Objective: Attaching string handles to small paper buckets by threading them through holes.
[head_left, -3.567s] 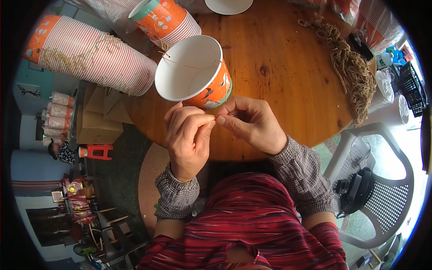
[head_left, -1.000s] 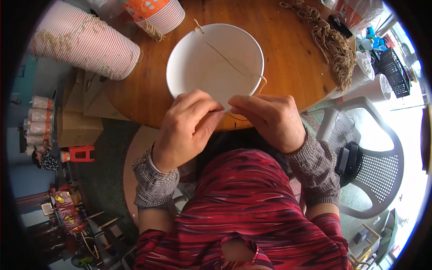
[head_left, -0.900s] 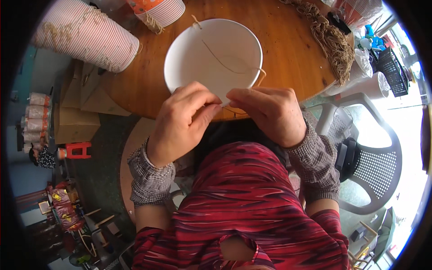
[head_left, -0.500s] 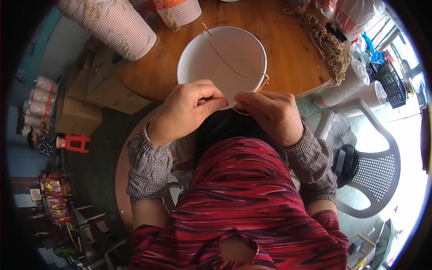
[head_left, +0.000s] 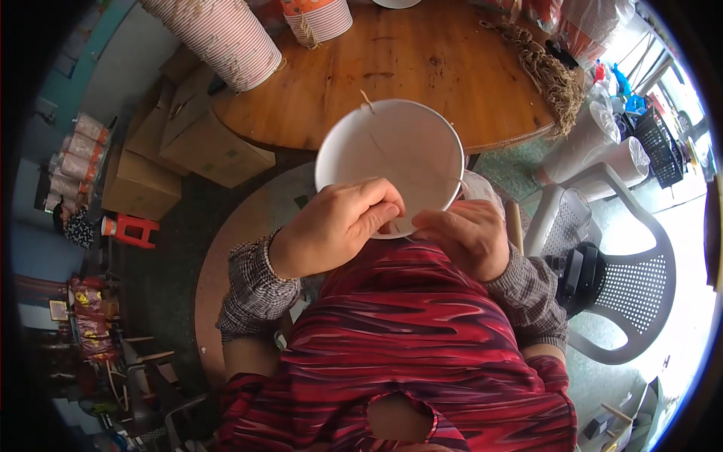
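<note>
A large white paper bucket [head_left: 392, 151] is tilted with its open mouth toward me, between the table and my lap. Thin tan cord [head_left: 367, 102] passes through its far rim, and another bit of cord shows at the right rim. My left hand [head_left: 346, 222] is closed in a pinch at the near rim, its fingertips over the bucket's inside. Just right of it, my right hand [head_left: 471, 233] pinches the same near edge, fingers curled. Whether cord also lies between the fingertips is hidden.
A round wooden table [head_left: 422, 60] lies ahead. Stacked striped buckets [head_left: 218, 41] and an orange-and-white bucket [head_left: 320, 22] occupy its far left; a cord bundle [head_left: 553, 79] hangs at its right edge. Cardboard boxes [head_left: 203, 143] stand left, a grey plastic chair [head_left: 633, 286] right.
The bucket has come off the table edge toward my lap and slightly right. Both hands moved with it, still pinching at its near rim.
</note>
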A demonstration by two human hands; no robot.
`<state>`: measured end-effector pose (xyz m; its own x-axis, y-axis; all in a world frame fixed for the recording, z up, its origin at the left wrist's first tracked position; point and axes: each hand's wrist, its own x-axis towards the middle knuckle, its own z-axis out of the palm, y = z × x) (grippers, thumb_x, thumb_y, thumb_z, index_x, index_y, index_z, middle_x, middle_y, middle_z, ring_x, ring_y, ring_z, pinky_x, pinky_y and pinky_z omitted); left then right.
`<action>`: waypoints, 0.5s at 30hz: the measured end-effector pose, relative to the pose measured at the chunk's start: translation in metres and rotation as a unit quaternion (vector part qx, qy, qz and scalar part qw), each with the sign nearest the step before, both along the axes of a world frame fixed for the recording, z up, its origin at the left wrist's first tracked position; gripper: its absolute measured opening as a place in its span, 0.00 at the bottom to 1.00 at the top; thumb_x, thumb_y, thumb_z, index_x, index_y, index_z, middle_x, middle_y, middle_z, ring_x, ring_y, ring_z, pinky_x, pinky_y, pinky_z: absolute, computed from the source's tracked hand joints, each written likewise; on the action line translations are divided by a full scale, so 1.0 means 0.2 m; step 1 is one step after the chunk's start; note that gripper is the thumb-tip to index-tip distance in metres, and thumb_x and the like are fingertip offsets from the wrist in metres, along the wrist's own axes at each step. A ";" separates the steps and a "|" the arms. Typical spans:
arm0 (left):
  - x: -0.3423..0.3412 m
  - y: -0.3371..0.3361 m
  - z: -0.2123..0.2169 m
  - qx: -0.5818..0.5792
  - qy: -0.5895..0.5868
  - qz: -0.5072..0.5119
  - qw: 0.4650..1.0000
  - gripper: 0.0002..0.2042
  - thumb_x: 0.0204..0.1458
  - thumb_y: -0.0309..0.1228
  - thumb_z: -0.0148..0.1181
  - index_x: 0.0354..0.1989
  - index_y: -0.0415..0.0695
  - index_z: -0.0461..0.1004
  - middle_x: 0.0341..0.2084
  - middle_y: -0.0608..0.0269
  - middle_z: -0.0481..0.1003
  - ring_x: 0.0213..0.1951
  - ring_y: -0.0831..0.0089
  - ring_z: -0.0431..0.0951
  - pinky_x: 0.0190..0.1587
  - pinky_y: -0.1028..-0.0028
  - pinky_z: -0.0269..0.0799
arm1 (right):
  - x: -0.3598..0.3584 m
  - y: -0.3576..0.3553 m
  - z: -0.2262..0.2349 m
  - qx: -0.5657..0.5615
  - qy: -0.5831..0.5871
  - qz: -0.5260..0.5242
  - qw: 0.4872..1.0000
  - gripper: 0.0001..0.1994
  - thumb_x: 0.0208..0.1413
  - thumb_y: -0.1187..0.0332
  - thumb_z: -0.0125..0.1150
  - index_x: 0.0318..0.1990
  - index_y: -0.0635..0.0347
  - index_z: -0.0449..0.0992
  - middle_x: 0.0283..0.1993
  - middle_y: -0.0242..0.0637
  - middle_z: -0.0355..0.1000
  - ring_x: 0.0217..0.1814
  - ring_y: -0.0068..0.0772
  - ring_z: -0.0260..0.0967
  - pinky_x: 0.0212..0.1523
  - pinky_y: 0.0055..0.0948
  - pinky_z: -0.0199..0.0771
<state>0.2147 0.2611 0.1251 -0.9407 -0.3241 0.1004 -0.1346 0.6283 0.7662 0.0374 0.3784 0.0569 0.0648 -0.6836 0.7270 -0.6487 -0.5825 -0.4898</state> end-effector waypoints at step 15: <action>-0.01 -0.10 -0.13 -0.032 -0.014 -0.112 0.993 0.05 0.51 0.24 0.58 0.34 0.36 0.76 0.29 0.55 0.76 0.33 0.62 0.78 0.37 0.70 0.73 | 0.06 0.02 -0.16 -0.016 -0.009 -0.030 0.999 0.10 0.45 0.77 0.64 0.37 0.62 0.73 0.27 0.38 0.75 0.25 0.39 0.74 0.25 0.31 0.72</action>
<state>0.2124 0.2419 0.0997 -0.9910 -0.1007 0.0878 -0.0065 0.6926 0.7213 0.0494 0.3825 0.0243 0.0109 -0.6627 0.7488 -0.6747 -0.5576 -0.4836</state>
